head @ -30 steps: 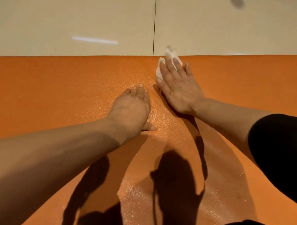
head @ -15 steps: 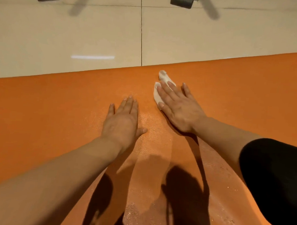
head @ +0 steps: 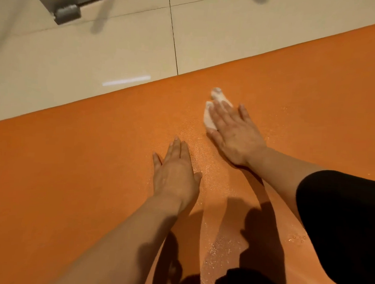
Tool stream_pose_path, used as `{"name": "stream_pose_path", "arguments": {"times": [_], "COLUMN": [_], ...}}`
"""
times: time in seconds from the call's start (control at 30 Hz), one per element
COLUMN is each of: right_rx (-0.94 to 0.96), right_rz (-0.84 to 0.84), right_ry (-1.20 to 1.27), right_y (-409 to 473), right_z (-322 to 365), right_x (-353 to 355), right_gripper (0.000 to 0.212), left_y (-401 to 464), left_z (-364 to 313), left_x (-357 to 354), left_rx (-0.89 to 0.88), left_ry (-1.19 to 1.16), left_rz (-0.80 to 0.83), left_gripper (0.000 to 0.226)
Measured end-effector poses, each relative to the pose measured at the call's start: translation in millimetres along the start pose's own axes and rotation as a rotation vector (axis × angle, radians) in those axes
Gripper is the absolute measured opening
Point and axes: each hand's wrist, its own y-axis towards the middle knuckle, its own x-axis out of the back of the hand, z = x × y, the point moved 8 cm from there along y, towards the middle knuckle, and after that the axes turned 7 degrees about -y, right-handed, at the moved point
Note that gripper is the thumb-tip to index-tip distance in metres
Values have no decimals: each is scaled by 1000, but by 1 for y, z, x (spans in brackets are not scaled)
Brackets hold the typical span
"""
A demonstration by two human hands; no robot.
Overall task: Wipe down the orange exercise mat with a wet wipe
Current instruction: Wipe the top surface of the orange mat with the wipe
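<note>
Item: orange textured foam exercise mat (head: 73,179), laid flat on the floor and filling the lower and right parts of the frame; its far edge runs diagonally from mid-left up to upper right.

Item: white crumpled wet wipe (head: 209,119), lying on the mat right of centre, just inside the far edge. It is pinned flat under the right hand (head: 234,133), whose fingers (head: 243,111) lie straight and slightly spread over it, pressing rather than pinching; parts of the wipe show beyond the fingertips and beside the index finger.

Item: left hand (head: 174,173), palm down on the mat at centre frame, fingers straight and close together, thumb out to the side, holding nothing. It serves as a brace.

Change: over the last second the wipe and right hand have drawn back from the mat's far edge, where the wipe's tip then reached, toward the person. The left hand's fingers, earlier curled, now lie flat. Judgement: one stroke of the wiping is on its return.

Condition: a glistening damp band runs from between the hands down to the lower frame; the mat's left portion looks dry, so probably unwiped.

Surroundings: cream glossy tiled floor (head: 100,58), upper frame; grey metal furniture foot (head: 66,14), upper left; black sleeve (head: 340,213), lower right.
</note>
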Motion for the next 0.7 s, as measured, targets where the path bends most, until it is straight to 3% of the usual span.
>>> {"name": "stream_pose_path", "arguments": {"times": [0.07, 0.13, 0.27, 0.37, 0.57, 0.7], "right_rx": [-141, -168, 94, 193, -104, 22], "right_rz": [15, 34, 58, 96, 144, 150], "right_ry": [17, 48, 58, 12, -23, -17], "right_y": [-3, -7, -23, -33, -52, -61], "right_z": [-15, -3, 52, 43, -10, 43], "right_x": [0, 3, 1, -2, -7, -6], "right_gripper": [69, 69, 70, 64, 66, 68], "left_y": [-7, -13, -24, -33, -57, -70], "left_z": [0, 2, 3, 4, 7, 5], "left_x": [-3, -6, -14, -18, -28, -33], "left_rx": [-1, 4, 16, 11, 29, 34], "left_ry": [-1, -10, -47, -36, -19, -33], "left_rz": [-3, -16, -30, -35, -16, -26], "left_gripper": [82, 82, 79, 77, 73, 72]}}
